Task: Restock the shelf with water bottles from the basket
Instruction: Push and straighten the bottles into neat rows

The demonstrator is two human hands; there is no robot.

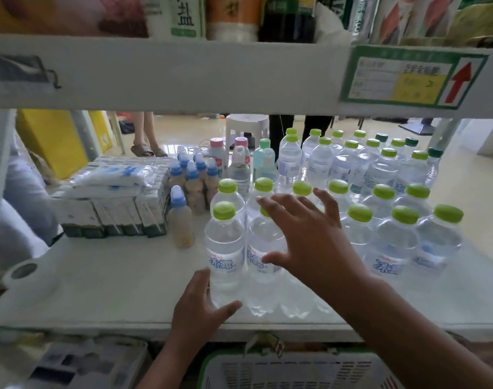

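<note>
Head view: milk cartons [113, 214], capped bottles [193, 181] left of water bottles [225, 248].

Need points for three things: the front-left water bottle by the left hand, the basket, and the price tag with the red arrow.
front-left water bottle [225, 248], head view, on its label.
basket [267, 357], head view, on its green rim at the bottom edge.
price tag [394, 80], head view, on the printed panel left of its red arrow.
</note>
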